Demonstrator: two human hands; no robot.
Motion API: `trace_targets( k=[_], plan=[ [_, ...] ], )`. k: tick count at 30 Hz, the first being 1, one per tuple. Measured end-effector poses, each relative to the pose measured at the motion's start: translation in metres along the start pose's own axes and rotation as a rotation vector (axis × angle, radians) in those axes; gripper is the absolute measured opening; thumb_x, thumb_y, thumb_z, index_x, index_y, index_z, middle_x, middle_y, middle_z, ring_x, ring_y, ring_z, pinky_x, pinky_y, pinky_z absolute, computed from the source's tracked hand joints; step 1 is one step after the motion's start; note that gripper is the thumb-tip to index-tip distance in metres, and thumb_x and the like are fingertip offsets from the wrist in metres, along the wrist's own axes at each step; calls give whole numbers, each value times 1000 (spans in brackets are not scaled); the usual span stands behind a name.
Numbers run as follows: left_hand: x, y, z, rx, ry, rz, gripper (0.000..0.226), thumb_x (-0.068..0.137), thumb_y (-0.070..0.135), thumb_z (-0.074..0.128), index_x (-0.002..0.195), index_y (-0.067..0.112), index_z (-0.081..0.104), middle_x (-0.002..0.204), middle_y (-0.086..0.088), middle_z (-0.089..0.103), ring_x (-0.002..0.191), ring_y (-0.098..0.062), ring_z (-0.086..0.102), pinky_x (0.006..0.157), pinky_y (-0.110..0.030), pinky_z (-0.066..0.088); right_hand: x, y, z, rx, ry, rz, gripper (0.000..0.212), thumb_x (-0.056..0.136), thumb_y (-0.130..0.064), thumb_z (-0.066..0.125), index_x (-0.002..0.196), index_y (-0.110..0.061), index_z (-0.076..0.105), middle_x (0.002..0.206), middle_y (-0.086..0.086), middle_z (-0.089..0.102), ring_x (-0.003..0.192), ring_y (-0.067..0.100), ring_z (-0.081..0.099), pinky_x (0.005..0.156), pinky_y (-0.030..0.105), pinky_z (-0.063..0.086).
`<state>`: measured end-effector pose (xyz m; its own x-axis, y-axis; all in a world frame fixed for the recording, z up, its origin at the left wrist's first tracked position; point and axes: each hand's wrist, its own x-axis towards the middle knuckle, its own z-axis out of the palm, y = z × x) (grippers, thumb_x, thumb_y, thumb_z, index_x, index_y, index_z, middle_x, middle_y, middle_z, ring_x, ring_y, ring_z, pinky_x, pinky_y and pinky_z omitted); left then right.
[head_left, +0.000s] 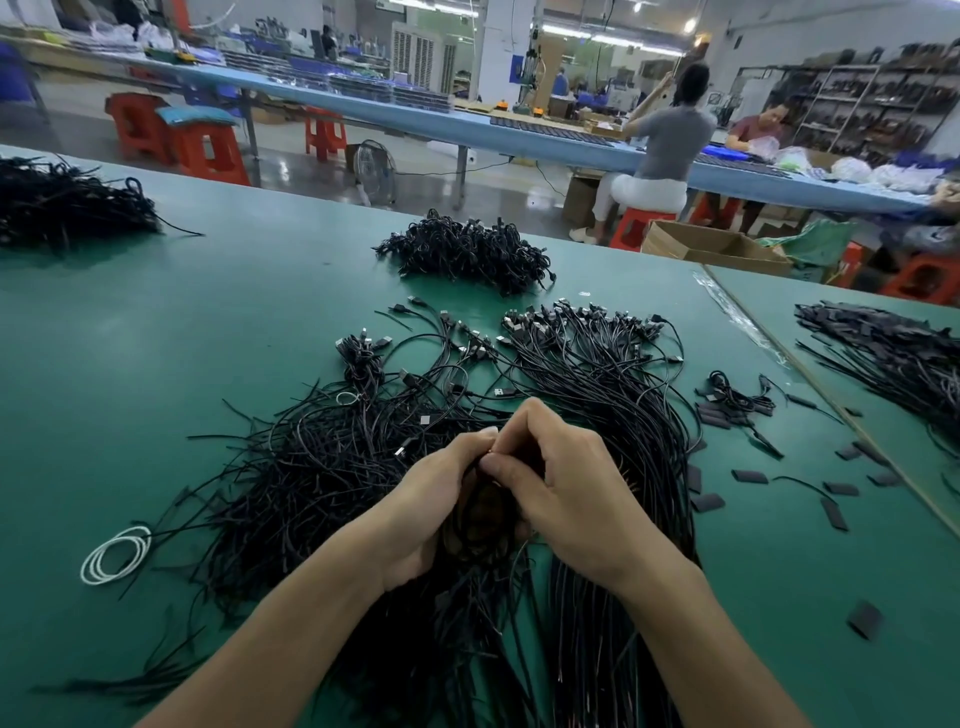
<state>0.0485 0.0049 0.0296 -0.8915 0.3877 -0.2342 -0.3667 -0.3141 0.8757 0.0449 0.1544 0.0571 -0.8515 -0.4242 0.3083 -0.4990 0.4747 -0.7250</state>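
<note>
My left hand (431, 509) and my right hand (561, 488) meet above a spread of loose black USB cables (587, 364) on the green table (156, 374). The left hand's fingers curl round a small coiled black cable bundle (480, 525). The right hand's thumb and fingers pinch the top of that same bundle, where a thin wire end shows. Much of the bundle is hidden between the two palms. Black cable ties and cut strands (291, 483) lie tangled to the left of my hands.
A heap of tied black cable bundles (467, 252) sits further back. More black heaps lie at the far left (67, 202) and far right (893, 358). A white wire ring (115, 555) lies left. Small black sleeves (836, 488) are scattered right. People work at a blue bench beyond.
</note>
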Motion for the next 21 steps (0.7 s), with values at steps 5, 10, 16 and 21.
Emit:
trace_targets(
  k=[5, 10, 16, 21],
  plan=[
    [6, -5, -5, 21, 60, 21, 46, 103, 42, 46, 89, 11, 77, 75, -10, 69, 62, -20, 66, 54, -28, 54, 1, 5, -1, -70, 4, 29, 15, 94, -16, 66, 85, -23, 56, 78, -11, 62, 73, 5, 60, 60, 18, 48],
    [14, -16, -4, 89, 231, 136, 31, 104, 27, 49, 95, 2, 65, 66, -5, 61, 50, -12, 55, 46, -23, 49, -5, 10, 2, -160, 5, 95, 16, 94, -23, 65, 82, -26, 55, 80, -11, 63, 79, 4, 60, 65, 21, 49],
    [16, -22, -1, 320, 373, 364, 13, 100, 16, 59, 94, 5, 64, 77, -4, 67, 67, -11, 60, 58, -20, 48, -4, 6, 8, -275, 4, 105, 15, 93, -21, 63, 83, -23, 52, 84, -10, 58, 82, 12, 55, 75, 35, 49],
    [17, -17, 0, 387, 469, 493, 11, 97, 11, 63, 89, 18, 65, 72, 2, 68, 56, -3, 57, 53, -16, 43, -3, 5, 6, -162, 42, 158, 18, 90, -21, 69, 79, -25, 56, 88, -10, 65, 89, 5, 61, 76, 22, 51]
  ],
)
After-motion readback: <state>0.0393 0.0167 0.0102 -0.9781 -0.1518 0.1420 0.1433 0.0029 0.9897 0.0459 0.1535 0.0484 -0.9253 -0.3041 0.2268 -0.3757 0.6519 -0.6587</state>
